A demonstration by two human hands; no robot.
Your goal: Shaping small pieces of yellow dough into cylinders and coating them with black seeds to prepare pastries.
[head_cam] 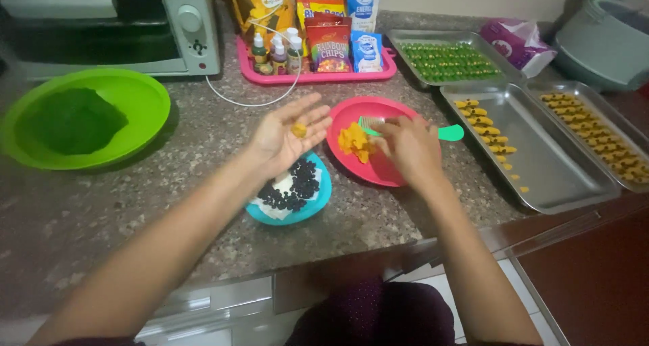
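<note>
Orange dough point(298, 129), a small lump of it, sits in the palm of our left hand point(284, 137), which we hold face up with the fingers spread loose above the blue bowl point(319, 198) of dark chips point(295, 182). Our right hand point(410, 148) reaches over the pink plate point(378, 173), fingers curled down beside the larger orange dough pile point(354, 142); we cannot tell whether they pinch anything. A green comb point(412, 129) lies across that plate, partly under the right hand. These dishes stand near the middle of the bench, toward its front edge. At the left edge a green bowl point(145, 106) holds green dough point(73, 121). Toward the right edge steel trays point(547, 170) carry rows of small shaped orange pieces point(481, 126), and one at the back holds green pieces point(447, 60).
</note>
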